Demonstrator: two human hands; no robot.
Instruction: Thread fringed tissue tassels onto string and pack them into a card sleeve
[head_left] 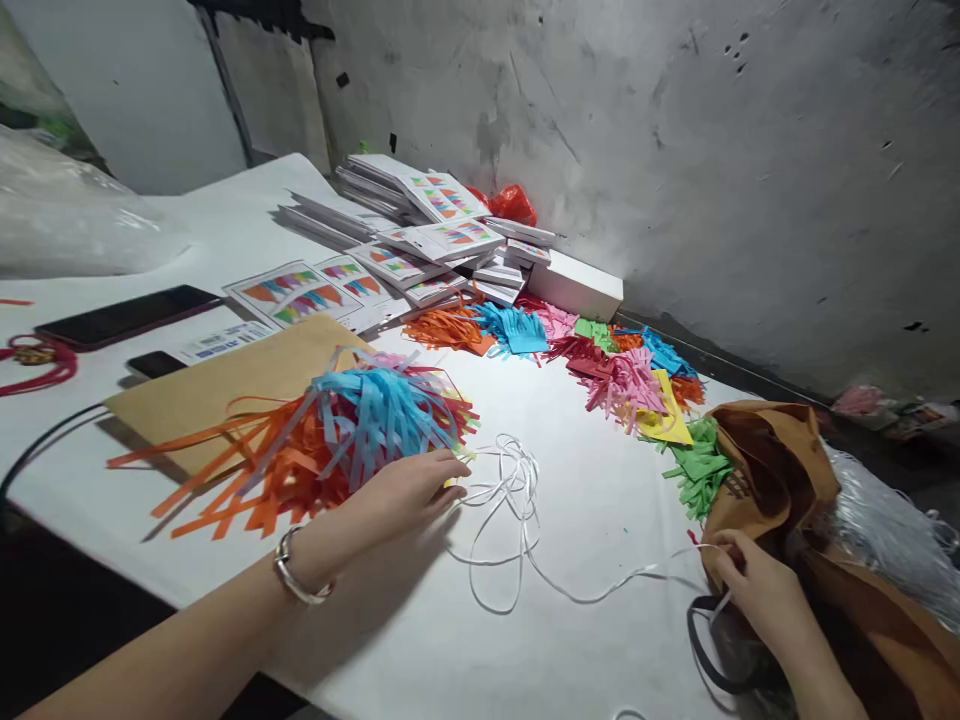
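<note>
My left hand (420,488), with a silver bangle at the wrist, reaches to the right edge of a heap of paper tassels (375,420) in blue, orange and red. Its fingers are closed beside the tassels and the loose white ribbon; what they grip is hidden. The white ribbon (517,480) lies in loops in the middle of the table and trails right. At the table's right side, my right hand (757,585) pinches that ribbon, close to a brown bag (765,460). A tan envelope (217,390) lies partly under the tassel heap.
Stacks of printed packets (420,245) and a white box (574,285) stand at the back by the wall. Fringed paper bundles in several colours (630,385) curve along the back right. A black phone (127,315) lies left, near clear plastic wrapping (75,210).
</note>
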